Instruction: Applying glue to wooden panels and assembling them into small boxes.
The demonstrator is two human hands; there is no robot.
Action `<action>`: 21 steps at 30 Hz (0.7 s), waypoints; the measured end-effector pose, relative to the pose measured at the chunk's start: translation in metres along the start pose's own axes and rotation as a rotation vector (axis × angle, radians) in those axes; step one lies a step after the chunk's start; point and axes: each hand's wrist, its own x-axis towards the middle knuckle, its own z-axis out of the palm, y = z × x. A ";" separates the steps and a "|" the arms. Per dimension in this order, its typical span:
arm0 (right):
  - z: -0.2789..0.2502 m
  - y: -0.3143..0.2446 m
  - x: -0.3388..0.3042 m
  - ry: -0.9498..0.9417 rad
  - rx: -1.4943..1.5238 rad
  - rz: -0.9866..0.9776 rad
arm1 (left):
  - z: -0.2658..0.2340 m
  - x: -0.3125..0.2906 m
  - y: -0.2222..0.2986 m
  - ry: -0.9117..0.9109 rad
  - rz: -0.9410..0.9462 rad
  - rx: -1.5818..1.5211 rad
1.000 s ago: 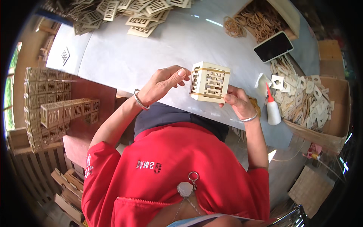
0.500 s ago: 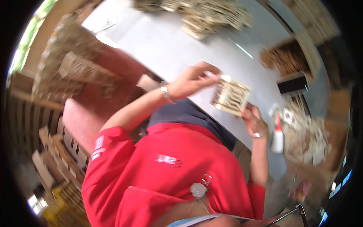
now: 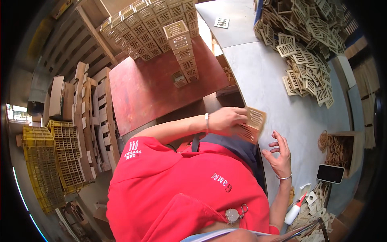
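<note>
My left hand [image 3: 228,121] grips a small slotted wooden box [image 3: 255,121] by its near side, above the edge of the grey table. Light wood panels with cut slots form the box's sides. My right hand [image 3: 279,155] is apart from the box, just to its right, with fingers spread and nothing in them. A white glue bottle [image 3: 292,214] with a red nozzle lies near my right forearm, beside a heap of pale wooden pieces [image 3: 312,209].
Rows of similar boxes [image 3: 151,30] and a shorter stack [image 3: 183,48] stand on a red table [image 3: 137,97] at left. Loose slotted panels [image 3: 306,60] are heaped at far right. A wooden bin of rings [image 3: 340,151], a phone [image 3: 330,173] and yellow crates [image 3: 42,161] are around.
The view has turned toward the left, bringing the red table and its box stacks into fuller sight. My right hand has let go of the box, and my left hand now holds it alone.
</note>
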 end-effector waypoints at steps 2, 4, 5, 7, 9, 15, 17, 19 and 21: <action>-0.001 0.006 -0.005 -0.026 -0.041 0.004 | -0.016 -0.040 -0.012 0.063 -0.132 0.194; -0.003 0.016 -0.005 -0.051 -0.104 0.038 | -0.025 -0.081 -0.037 0.234 -0.229 0.295; -0.002 0.024 -0.007 -0.060 -0.105 0.068 | -0.024 -0.106 -0.052 0.352 -0.288 0.300; 0.000 0.035 -0.013 -0.075 -0.107 0.081 | -0.027 -0.150 -0.077 0.497 -0.422 0.352; -0.001 0.042 -0.020 -0.094 -0.091 0.152 | -0.029 -0.186 -0.101 0.640 -0.632 0.379; 0.010 0.042 -0.021 -0.078 -0.174 0.184 | -0.076 -0.207 -0.156 0.765 -0.651 0.624; 0.013 0.039 -0.018 -0.083 -0.188 0.212 | -0.090 -0.206 -0.176 0.780 -0.634 0.639; 0.013 0.036 -0.019 -0.104 -0.200 0.251 | -0.102 -0.203 -0.189 0.768 -0.654 0.704; 0.013 0.034 -0.021 -0.071 -0.197 0.227 | -0.105 -0.201 -0.205 0.762 -0.660 0.732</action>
